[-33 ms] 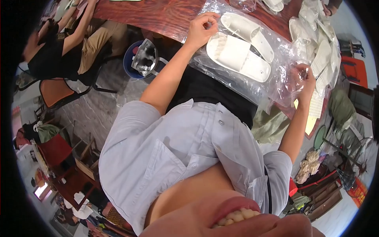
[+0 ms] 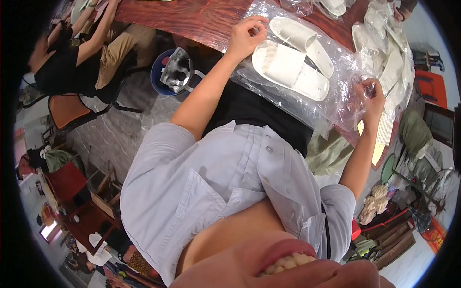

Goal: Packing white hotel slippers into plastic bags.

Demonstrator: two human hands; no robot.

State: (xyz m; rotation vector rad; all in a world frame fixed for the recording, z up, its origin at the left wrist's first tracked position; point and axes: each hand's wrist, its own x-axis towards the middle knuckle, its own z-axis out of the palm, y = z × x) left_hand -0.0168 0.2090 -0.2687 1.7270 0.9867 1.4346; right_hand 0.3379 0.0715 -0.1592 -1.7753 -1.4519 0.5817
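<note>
Holding a clear bag (image 2: pixel 338 103) across the desk (image 2: pixel 192 20): left hand (image 2: pixel 244 38) pinching its left edge, right hand (image 2: pixel 371 100) closed on the crumpled right end. White slippers (image 2: pixel 277 61) paired side by side between hands. Pairing looks done; full enclosure cannot be told. Right end looks loose, apparently not yet closed. More slippers (image 2: pixel 391 72) heaped right.

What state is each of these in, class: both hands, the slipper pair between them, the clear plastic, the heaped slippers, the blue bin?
Left hand: fingers curled, at the plastic's edge
Right hand: pinching the plastic
Slipper pair: side by side, straps up
Clear plastic: spread, wrinkled
Heaped slippers: piled, overlapping
Blue bin: open, things inside
</note>
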